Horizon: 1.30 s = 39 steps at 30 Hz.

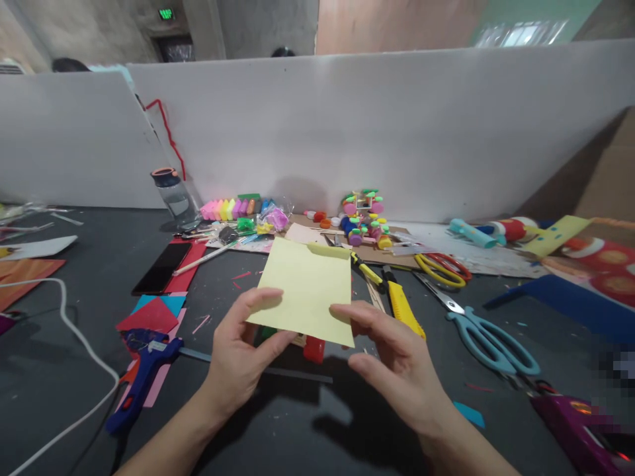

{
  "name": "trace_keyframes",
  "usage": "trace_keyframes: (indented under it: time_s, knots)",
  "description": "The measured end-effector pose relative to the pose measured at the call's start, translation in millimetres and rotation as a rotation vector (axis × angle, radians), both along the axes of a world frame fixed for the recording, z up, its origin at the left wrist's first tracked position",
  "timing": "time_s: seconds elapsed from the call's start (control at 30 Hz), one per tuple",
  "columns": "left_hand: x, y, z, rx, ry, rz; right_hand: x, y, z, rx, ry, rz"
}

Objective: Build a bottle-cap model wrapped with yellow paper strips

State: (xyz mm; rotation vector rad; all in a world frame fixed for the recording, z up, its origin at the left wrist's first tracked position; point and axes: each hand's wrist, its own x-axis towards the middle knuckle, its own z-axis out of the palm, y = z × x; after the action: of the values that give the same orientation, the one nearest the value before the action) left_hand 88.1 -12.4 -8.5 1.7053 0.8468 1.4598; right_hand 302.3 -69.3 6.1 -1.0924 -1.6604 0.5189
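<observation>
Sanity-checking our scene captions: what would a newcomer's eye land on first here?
Probably the pale yellow paper at the centre, held in the left hand, with the right hand at its right edge. Next, perhaps, the blue glue gun at lower left and the teal-handled scissors on the right. Behind the paper, a cluster of small colourful pieces stands out against the white partition.

Dark table [40, 370], blue-handled scissors [469, 317], white cable [118, 378], water bottle [177, 201] (dark-lidded).
</observation>
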Motion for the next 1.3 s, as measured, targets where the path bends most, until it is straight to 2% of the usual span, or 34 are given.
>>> trace_keyframes:
  time_s: [0.1,0.17,0.23,0.3,0.37,0.43,0.57,0.7,0.83,0.93,1.03,1.17,1.3]
  knots:
    - [4,-1,-1.6,-0.072,-0.079,0.008,-6,-1,-0.5,0.191,-0.263,-0.098]
    - [5,-2,-2.5,-0.011,-0.051,0.072,-8,-2,-0.3,0.297,-0.384,-0.175]
    - [6,-4,-2.2,0.165,0.058,0.172,-8,-3,1.1,0.342,-0.412,-0.22]
    - [6,-10,0.0,0.41,0.229,0.23,-6,-6,3.7,0.393,-0.47,-0.257]
    - [4,-16,4.1,0.609,0.397,0.221,-6,-10,7.3,0.435,-0.543,-0.278]
    - [2,-22,8.7,0.695,0.501,0.172,-10,-14,11.5,0.474,-0.638,-0.289]
    - [-1,-24,17.6,0.728,0.464,0.086,-21,-23,22.1,0.606,-0.872,-0.328]
    - [-5,-23,32.0,0.705,0.353,0.009,-13,-33,32.3,0.627,-0.938,-0.348]
    - [-14,-35,43.6,0.6,0.505,-0.163,2,-61,28.9,0.599,-0.981,-0.265]
    - [-25,-55,33.9,0.555,0.685,-0.255,-2,-85,13.8,0.537,-1.035,-0.16]
    - [-35,-77,9.1,0.506,0.84,-0.293,-15,-100,-6.7,0.422,-1.035,-0.048]
    - [-40,-97,-21.3,0.409,0.928,-0.335,-26,-103,-29.7,0.268,-0.955,0.035]
    - [-40,-102,-31.7,0.301,0.916,-0.327,-25,-100,-40.3,0.117,-0.883,0.089]
